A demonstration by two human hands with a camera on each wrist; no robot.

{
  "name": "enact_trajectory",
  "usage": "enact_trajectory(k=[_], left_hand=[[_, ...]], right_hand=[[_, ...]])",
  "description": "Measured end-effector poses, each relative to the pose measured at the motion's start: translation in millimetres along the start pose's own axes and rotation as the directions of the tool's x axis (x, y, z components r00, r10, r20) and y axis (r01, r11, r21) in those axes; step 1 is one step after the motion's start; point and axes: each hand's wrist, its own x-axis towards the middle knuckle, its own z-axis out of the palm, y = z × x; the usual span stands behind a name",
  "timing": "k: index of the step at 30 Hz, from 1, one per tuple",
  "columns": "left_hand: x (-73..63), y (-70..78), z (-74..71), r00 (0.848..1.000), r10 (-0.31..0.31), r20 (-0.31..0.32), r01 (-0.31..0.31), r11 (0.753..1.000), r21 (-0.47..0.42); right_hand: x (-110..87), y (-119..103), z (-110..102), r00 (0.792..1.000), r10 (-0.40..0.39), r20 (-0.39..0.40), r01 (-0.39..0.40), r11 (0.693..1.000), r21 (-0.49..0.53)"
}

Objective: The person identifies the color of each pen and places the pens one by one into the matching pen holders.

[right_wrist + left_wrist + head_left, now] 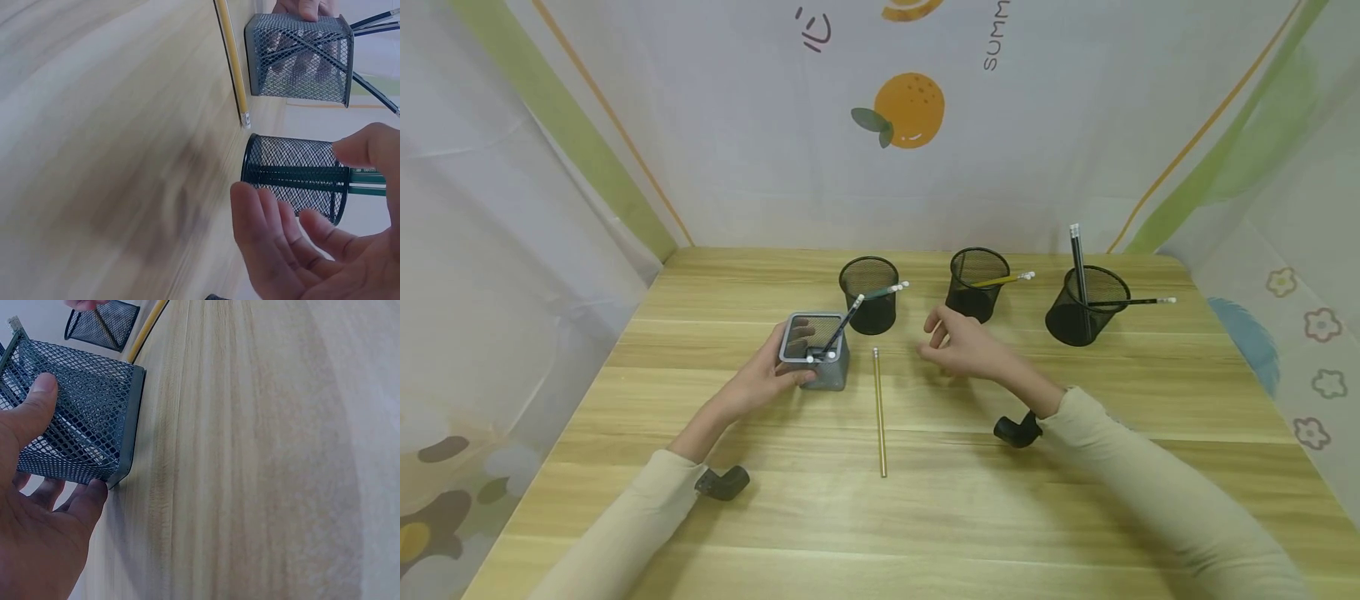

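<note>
A square grey mesh pen holder stands on the table with several dark pencils leaning in it. My left hand grips it from the left, thumb on the near side, fingers round the far side; the left wrist view shows thumb and fingertips on the mesh. To its right lies a yellow pencil, white eraser end pointing away from me. My right hand hovers with loosely bent fingers and nothing in them, right of that pencil. In the right wrist view, its fingers overlap a round black mesh cup with green pencils.
Behind my right hand stands a second round black cup with yellow pencils. Farther right, a third round cup holds black pencils, one jutting out sideways. A printed curtain hangs along the table's back edge.
</note>
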Motion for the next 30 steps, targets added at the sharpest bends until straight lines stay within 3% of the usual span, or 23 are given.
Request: enact_trajectory(k=[11, 19, 30], left_hand=[[-0.7, 0.0, 0.3, 1.000, 0.016, -0.006, -0.016, 1.000, 0.010], [-0.2, -1.7, -0.2, 1.000, 0.010, -0.004, -0.010, 1.000, 0.007], [0.0, -2.4, 0.0, 1.000, 0.007, -0.003, -0.007, 1.000, 0.001]], right_hand=[[0.4, -9, 9, 0.997, 0.074, 0.029, -0.075, 0.996, 0.047], [5.0, -13, 19, 0.995, 0.075, 0.061, -0.079, 0.995, 0.065], [13.5, -20, 36, 0.980, 0.159, 0.120, -0.160, 0.987, 0.001]])
